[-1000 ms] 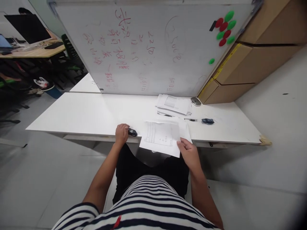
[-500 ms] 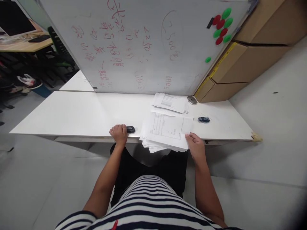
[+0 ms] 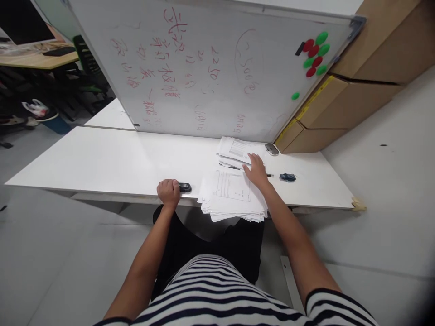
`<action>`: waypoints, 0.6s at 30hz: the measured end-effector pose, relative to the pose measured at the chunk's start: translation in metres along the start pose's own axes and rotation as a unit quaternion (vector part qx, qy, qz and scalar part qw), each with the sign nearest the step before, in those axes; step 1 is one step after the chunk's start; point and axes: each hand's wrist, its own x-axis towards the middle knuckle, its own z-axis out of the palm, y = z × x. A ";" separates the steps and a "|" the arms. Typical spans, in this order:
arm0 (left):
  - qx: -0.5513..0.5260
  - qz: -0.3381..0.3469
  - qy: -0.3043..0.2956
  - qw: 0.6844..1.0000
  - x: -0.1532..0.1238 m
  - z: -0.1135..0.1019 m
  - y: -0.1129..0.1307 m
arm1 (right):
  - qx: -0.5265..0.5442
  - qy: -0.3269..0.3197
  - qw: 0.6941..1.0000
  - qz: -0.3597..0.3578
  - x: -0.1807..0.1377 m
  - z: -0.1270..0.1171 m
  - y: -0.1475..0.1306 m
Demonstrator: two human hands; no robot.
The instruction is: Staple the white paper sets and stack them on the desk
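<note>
My left hand [image 3: 168, 191] is curled in a fist at the near edge of the white table [image 3: 102, 158], wrapped round the end of a small black device [image 3: 185, 187]. My right hand [image 3: 255, 169] reaches forward, fingers spread flat, onto the far stack of printed papers [image 3: 238, 151]. A thicker stack of papers [image 3: 231, 199] lies just in front of me, overhanging the table's near edge, with nothing holding it.
A whiteboard [image 3: 204, 72] with red writing and red and green magnets [image 3: 315, 52] stands along the table's back. A grey mouse [image 3: 272, 149], a pen [image 3: 270, 174] and a small dark object [image 3: 287, 177] lie at the right. Cardboard boxes [image 3: 350, 99] stand behind.
My right hand let go of the near stack's sheet and reached forward onto the far stack. The near stack now rests on the table. My left hand stayed put.
</note>
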 end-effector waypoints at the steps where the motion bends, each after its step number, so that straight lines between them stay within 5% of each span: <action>1: 0.003 0.001 0.002 1.000 0.000 0.000 0.001 | -0.025 -0.034 0.999 -0.012 0.019 0.006 -0.001; 7: 0.016 0.014 0.013 1.000 -0.001 -0.004 0.002 | -0.157 -0.179 0.970 -0.045 0.072 0.036 0.007; 18: -0.008 0.008 -0.002 1.000 -0.003 0.000 -0.002 | -0.176 -0.222 0.955 -0.093 0.080 0.025 0.020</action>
